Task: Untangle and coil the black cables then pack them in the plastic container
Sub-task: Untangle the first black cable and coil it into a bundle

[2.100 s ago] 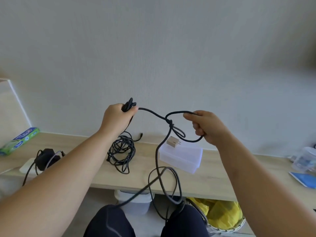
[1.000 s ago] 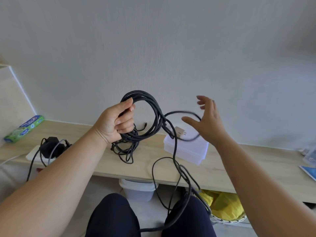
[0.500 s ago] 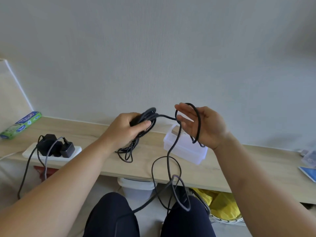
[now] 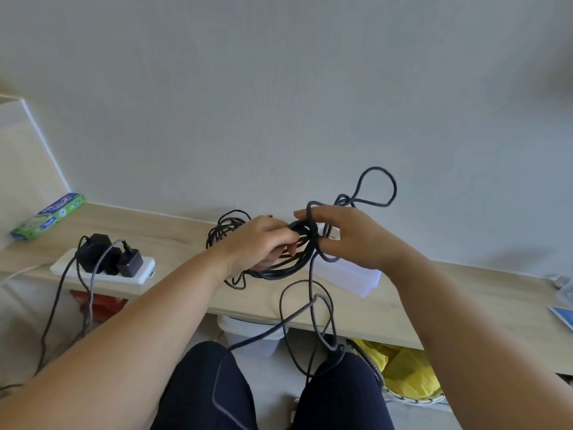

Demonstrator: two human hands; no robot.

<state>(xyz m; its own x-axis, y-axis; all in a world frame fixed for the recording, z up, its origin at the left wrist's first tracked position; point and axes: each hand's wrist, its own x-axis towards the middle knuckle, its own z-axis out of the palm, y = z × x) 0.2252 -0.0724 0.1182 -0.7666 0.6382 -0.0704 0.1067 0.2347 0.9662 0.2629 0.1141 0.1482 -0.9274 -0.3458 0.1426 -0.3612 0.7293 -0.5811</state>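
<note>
Black cables (image 4: 288,268), two; plastic container (image 4: 361,280), one.

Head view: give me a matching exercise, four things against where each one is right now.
Things:
1 black cable coil
2 plastic container
3 power strip
4 yellow bag

Places:
A under the desk, on the right
B on the desk's left end, chargers plugged in
C gripped by the left hand
D on the desk, behind the right hand

Pairs: 1-C, 2-D, 3-B, 4-A
</note>
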